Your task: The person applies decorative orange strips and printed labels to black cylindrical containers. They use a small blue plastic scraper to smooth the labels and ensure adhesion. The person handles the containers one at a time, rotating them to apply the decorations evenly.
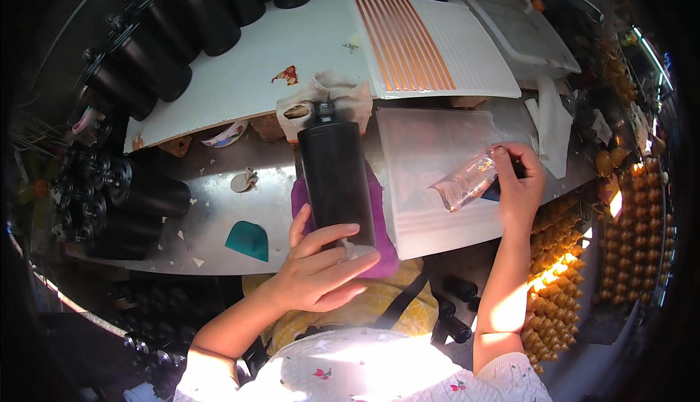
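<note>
A black bottle (334,180) lies lengthwise in front of me, its narrow neck toward the far side against a stained whitish cloth (348,96). Under it shows a purple cloth (386,245). My left hand (321,267) rests at the bottle's near end, fingers partly stretched, with a pale crumpled scrap (354,250) caught between them; its kind is unclear. Farther right, my right hand (521,176) pinches a shiny, clear and copper-coloured piece of film (467,182) above a translucent sheet (426,227). Something dark blue shows beneath those fingers, mostly hidden.
Black bottles (208,12) line the far edge of the white board (248,74), and more (146,190) lie at left. A copper-striped sheet (405,45) lies far right of centre. A teal scraper (248,240) is on the metal table (219,190). Golden beaded objects (558,293) stand at right.
</note>
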`<state>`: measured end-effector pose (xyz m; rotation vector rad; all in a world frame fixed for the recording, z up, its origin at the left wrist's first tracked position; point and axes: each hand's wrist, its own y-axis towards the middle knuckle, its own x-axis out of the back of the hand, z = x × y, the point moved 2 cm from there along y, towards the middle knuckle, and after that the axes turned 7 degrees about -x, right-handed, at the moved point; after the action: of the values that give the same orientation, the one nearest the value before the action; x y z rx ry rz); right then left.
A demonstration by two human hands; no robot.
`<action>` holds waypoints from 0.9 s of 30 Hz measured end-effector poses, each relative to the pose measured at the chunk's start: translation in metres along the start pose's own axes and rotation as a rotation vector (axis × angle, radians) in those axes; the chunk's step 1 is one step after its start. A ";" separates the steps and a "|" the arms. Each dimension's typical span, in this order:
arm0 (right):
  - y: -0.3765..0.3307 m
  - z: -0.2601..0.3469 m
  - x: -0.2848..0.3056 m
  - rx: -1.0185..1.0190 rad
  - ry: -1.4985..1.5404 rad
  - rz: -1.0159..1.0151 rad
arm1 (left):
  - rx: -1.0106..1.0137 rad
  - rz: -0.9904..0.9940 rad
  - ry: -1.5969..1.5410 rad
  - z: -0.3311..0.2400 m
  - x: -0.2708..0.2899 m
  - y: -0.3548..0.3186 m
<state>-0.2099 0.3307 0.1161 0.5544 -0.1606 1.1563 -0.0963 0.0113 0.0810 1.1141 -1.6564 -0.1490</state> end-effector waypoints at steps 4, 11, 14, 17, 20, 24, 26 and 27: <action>0.025 -0.048 0.006 -0.303 0.287 0.106 | 0.174 -0.107 0.167 0.011 0.007 0.012; -0.002 -0.081 -0.008 -0.308 0.110 0.169 | 0.124 -0.058 0.208 0.017 -0.014 -0.032; -0.005 -0.067 -0.006 -0.211 -0.001 0.153 | 0.076 -0.139 0.304 0.008 0.001 -0.056; -0.005 -0.064 0.006 -0.146 -0.066 0.104 | 0.526 -0.201 0.580 0.052 0.051 -0.021; -0.007 -0.056 0.004 -0.150 -0.047 0.113 | 0.742 -0.198 0.662 0.115 0.091 -0.016; -0.012 -0.045 -0.005 -0.138 -0.040 0.140 | 0.811 -0.069 0.664 0.151 0.108 -0.039; -0.018 -0.050 -0.001 -0.107 -0.028 0.129 | 0.732 -0.040 0.678 0.129 0.110 -0.049; -0.020 -0.057 0.007 -0.136 0.010 0.133 | 0.695 -0.110 0.650 0.116 0.105 -0.051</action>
<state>-0.1978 0.3590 0.0634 0.4223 -0.2691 1.2670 -0.1584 -0.1409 0.0762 1.5533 -1.0613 0.7028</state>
